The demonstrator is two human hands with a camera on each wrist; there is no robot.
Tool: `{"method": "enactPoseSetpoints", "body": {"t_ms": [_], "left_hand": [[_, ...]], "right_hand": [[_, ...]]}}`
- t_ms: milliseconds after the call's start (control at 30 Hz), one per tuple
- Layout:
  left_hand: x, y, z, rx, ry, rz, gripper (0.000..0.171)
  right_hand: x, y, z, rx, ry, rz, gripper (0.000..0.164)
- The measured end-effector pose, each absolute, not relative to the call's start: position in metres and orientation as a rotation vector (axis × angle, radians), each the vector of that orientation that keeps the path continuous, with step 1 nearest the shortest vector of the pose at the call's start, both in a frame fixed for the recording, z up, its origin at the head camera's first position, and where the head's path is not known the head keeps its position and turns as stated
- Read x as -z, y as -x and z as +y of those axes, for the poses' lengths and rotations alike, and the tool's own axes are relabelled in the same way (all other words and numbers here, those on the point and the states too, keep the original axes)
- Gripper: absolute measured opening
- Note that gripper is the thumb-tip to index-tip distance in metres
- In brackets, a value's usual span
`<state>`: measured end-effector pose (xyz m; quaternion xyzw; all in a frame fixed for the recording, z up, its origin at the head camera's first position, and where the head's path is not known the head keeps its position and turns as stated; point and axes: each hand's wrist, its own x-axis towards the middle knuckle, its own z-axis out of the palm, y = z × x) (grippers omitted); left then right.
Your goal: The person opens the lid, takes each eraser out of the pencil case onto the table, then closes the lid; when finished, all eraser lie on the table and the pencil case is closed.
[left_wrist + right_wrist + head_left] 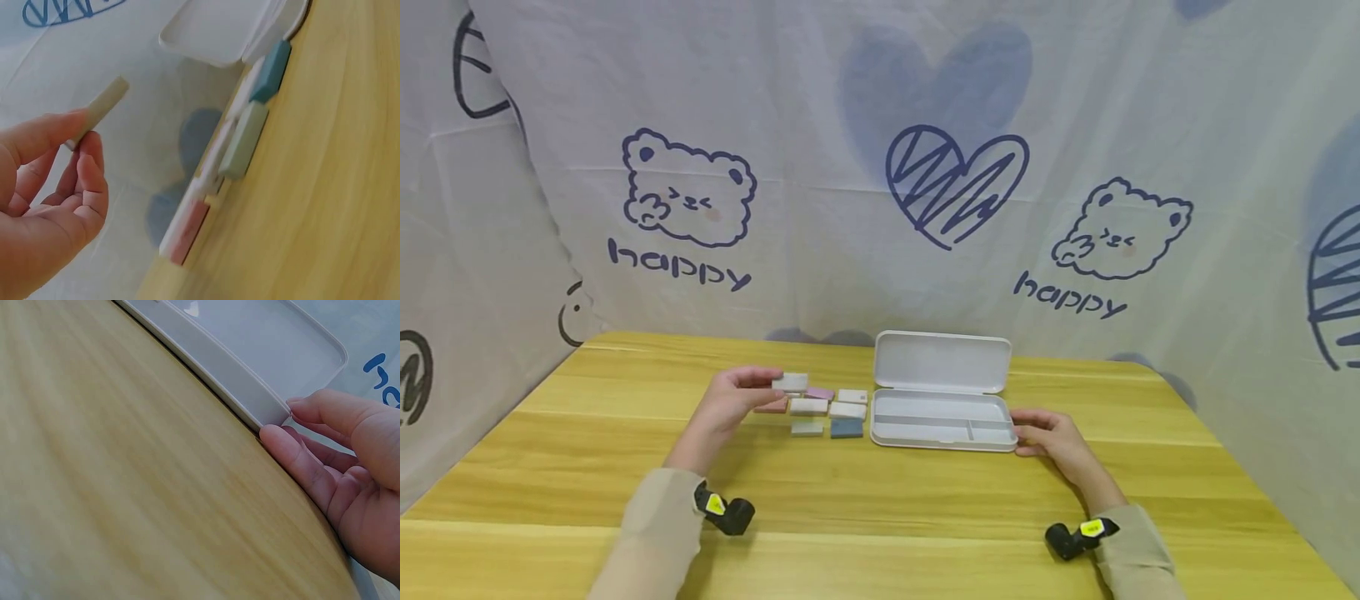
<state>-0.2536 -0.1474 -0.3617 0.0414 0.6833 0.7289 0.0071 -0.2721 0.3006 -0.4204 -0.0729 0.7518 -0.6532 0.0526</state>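
Note:
My left hand (724, 406) pinches a small pale block (790, 382), which looks like an eraser, between thumb and fingertips. It is raised over the row of other erasers; in the left wrist view the held eraser (100, 111) tilts upward. A white pencil case (943, 443) lies with its lid (943, 362) standing up at the back. Its tray has a long rear compartment and two front ones, all bare. My right hand (1060, 442) grips the case's right end, fingertips at the rim and front corner. In the right wrist view, one fingertip (300, 407) rests on the rim.
Left of the case lie several erasers on the wooden table (880, 525): a blue one (846, 428), a pale green one (807, 429), a pink one (771, 407), a purple one (820, 393) and white ones. A printed cloth (820, 217) hangs behind the table.

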Motion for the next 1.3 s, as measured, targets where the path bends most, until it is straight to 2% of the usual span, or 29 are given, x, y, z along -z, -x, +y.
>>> {"method": "enactPoseSetpoints", "body": {"t_ms": [267, 767, 1000, 1133, 1300], "left_hand": [[0.37, 0.256, -0.164, -2.1, -0.093, 2.264, 0.034], [0.383, 0.26, -0.171, -1.872, 0.135, 2.377, 0.029], [0.385, 0.258, -0.171, -1.856, 0.117, 2.34, 0.027], [0.386, 0.258, -0.173, -1.849, 0.126, 2.326, 0.025], [0.385, 0.258, -0.175, -1.828, 0.092, 2.336, 0.027]], "right_hand": [[0.421, 0.272, 0.301, 1.992, 0.229, 2.282, 0.044], [0.423, 0.275, 0.301, 1.987, 0.191, 2.298, 0.044], [0.425, 0.275, 0.302, 2.006, 0.265, 2.286, 0.046], [0.425, 0.274, 0.304, 2.054, 0.382, 2.228, 0.041], [0.424, 0.274, 0.302, 2.009, 0.264, 2.282, 0.046]]}}
